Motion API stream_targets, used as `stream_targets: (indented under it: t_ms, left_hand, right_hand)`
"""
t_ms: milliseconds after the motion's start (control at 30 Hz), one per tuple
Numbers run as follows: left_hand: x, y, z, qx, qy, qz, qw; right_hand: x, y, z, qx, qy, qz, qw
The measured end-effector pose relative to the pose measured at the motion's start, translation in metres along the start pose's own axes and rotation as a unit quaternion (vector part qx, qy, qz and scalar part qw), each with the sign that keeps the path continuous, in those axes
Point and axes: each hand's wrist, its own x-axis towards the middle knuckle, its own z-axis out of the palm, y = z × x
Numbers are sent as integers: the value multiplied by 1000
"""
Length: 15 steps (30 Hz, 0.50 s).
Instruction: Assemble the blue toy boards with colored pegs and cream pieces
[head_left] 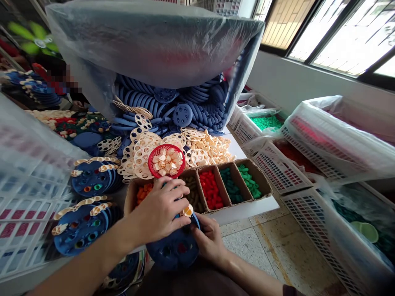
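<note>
A round blue plastic disc (173, 250) with holes is tilted in front of my body. My right hand (211, 238) is closed on its right rim. Reaching across from the left, my left hand (162, 209) has its thumb and index finger about a small cream plastic piece (188, 211) at the disc's upper edge. Its other fingers are bent above the disc and hide part of it. Just beyond the hands lies a cardboard box (226, 187) with compartments of small orange, olive, red (210, 191), dark green and bright green pieces. A red basket (152, 168) of cream pieces adjoins it.
Stacks of blue discs with cream parts (82, 230) stand at left. Cream perforated plates (138, 152) and loose cream pieces (212, 148) cover the table behind. A plastic-lined bin (154, 37) of blue discs tips forward. White crates (277, 164) line the right; a person sits far left.
</note>
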Motion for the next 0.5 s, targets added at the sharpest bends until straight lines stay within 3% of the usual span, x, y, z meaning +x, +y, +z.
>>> stream_targets:
  t_ms: [167, 300, 367, 467, 500]
  left_hand:
    - [19, -3, -24, -124, -155, -52, 979]
    - [18, -4, -22, -144, -208, -59, 966]
    - [16, -17, -18, -186, -224, -78, 953]
    - [17, -63, -4, -242, -115, -181, 946]
    - [20, -82, 4, -205, -21, -244, 948]
  right_hand:
    - [1, -8, 11, -10, -68, -24, 997]
    - [1, -2, 12, -2, -71, -20, 997]
    - [0, 2, 9, -16, -48, -29, 998]
    - [-4, 5, -1, -62, -3, -54, 997]
    - [-6, 7, -4, -70, 10, -53, 996]
